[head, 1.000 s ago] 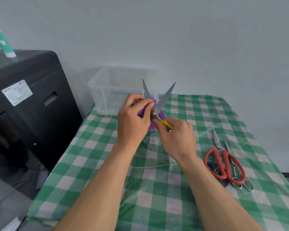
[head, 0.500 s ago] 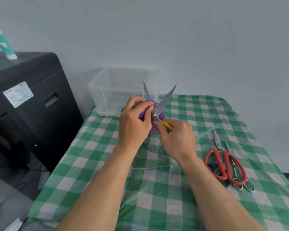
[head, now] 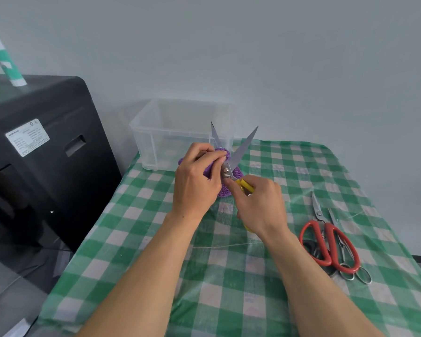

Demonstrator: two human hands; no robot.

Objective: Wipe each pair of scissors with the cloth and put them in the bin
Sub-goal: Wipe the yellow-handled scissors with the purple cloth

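Yellow-handled scissors (head: pixel 238 154) stand with blades spread apart, tips pointing up and away, above the table's middle. My right hand (head: pixel 258 205) grips their yellow handles from below. My left hand (head: pixel 196 178) pinches a purple cloth (head: pixel 223 152) around the left blade near the pivot. More purple cloth hangs below behind the hands. A clear plastic bin (head: pixel 180 132) sits at the table's far left corner, just behind the blades. Red-handled scissors (head: pixel 328 242) lie on the table at right, over smaller metal scissors (head: pixel 350 268).
The table wears a green and white checked cover (head: pixel 204 276) under a clear plastic sheet. A black cabinet-like machine (head: pixel 39 161) stands to the left, with a green and white tube (head: pixel 6 62) on top. A pale wall backs the table.
The hands, cloth and yellow scissors have barely shifted. My left hand's pinch on the cloth has slid slightly along the left blade.
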